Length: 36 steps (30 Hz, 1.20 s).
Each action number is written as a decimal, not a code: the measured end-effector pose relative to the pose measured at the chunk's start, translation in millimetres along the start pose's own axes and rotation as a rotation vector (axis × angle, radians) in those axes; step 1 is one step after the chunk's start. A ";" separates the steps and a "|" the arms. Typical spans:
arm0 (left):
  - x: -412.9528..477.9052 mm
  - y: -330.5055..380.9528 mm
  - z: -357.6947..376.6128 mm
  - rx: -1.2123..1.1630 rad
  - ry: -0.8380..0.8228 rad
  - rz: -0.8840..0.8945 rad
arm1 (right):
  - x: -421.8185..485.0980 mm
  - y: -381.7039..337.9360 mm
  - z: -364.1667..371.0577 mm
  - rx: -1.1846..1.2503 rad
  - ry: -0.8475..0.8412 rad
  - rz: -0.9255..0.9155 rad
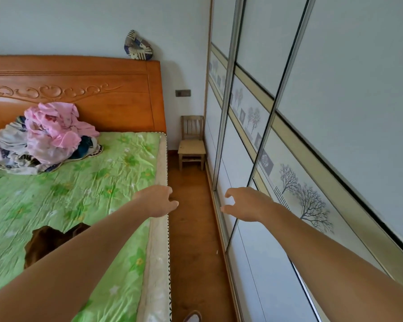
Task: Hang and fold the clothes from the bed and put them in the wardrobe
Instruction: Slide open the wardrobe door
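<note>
The left forearm (91, 247) and the right forearm (323, 247) are bare along all the length that shows, and the left hand (159, 201) and the right hand (244, 204) are bare too. Both arms look slim and smooth, with narrow wrists and rather short fingers. At the bottom edge shows the toe of one shoe (192, 317), whitish with a darker brownish rim.

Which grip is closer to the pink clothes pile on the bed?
Left. The left grip is over the green-sheeted bed's edge, the pink-and-white clothes pile beyond it; the right grip is across the floor, by the white sliding wardrobe door.
</note>
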<state>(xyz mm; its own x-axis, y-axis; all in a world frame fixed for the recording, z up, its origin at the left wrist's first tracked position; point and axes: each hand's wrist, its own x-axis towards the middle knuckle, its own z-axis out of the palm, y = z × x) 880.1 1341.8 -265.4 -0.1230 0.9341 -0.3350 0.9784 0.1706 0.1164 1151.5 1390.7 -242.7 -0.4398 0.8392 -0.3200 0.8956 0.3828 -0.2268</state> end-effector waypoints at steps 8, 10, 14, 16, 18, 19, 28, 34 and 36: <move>120.6 43.8 -9.1 0.121 -0.051 0.250 | 31.8 44.3 10.1 0.123 -0.007 0.223; 142.9 57.7 -6.2 0.160 -0.100 0.348 | 33.6 52.8 16.1 0.153 -0.015 0.291; 172.5 92.0 -2.0 0.219 -0.156 0.506 | 22.5 65.4 32.0 0.225 -0.012 0.430; 174.8 112.2 1.0 0.264 -0.180 0.573 | 7.6 70.1 40.4 0.281 -0.003 0.508; 170.6 134.1 6.4 0.302 -0.198 0.643 | -11.8 74.2 49.1 0.329 0.003 0.585; 166.5 145.2 10.0 0.322 -0.210 0.680 | -22.8 75.7 53.9 0.345 0.006 0.621; 80.3 232.0 73.0 0.517 -0.294 0.992 | -164.0 59.1 124.0 0.452 0.089 0.913; -6.4 274.6 118.1 0.603 -0.350 1.203 | -261.0 31.7 173.7 0.513 0.192 1.110; -33.8 285.0 126.5 0.611 -0.353 1.277 | -286.3 23.0 184.4 0.539 0.244 1.180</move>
<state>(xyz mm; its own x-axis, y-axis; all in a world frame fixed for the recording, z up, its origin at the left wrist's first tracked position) 1184.1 1319.2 -339.2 0.8243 0.2052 -0.5277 0.3158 -0.9402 0.1277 1285.5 1088.0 -325.9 0.6556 0.6300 -0.4163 0.5659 -0.7749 -0.2816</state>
